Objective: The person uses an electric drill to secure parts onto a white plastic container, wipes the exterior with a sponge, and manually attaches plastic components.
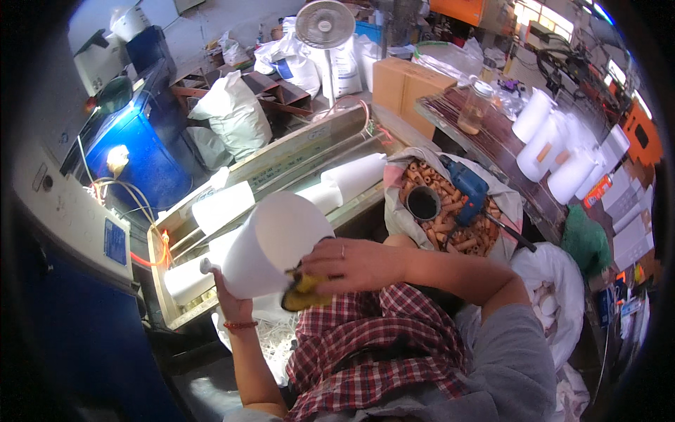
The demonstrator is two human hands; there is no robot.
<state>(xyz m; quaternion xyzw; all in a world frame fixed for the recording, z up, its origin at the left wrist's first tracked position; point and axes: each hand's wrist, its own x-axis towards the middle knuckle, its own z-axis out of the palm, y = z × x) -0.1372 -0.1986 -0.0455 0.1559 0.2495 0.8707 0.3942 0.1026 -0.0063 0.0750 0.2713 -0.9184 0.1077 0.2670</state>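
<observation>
A wide white plastic cylinder (260,264) is tilted in front of me, its round end turned up toward me. Against its lower left side my left hand (232,304) is wrapped, holding it. A small grey round end (205,266) shows beside the left fingers; I cannot tell what it belongs to. My right hand (351,266) is closed on a yellow-and-black hand tool (306,292) at the cylinder's near right edge. Its exact kind is blurred, and the fingers cover part of it. More white cylinders (355,176) lie in a long wooden trough (288,151) beyond.
To the right, a sack (510,204) of orange-brown tubes holds a blue power drill (467,184) and a dark cup (423,203). White rolls (538,151) and a jar (475,105) stand on a wooden bench (443,105). At left are a machine cabinet (77,204) and a blue bin (148,151).
</observation>
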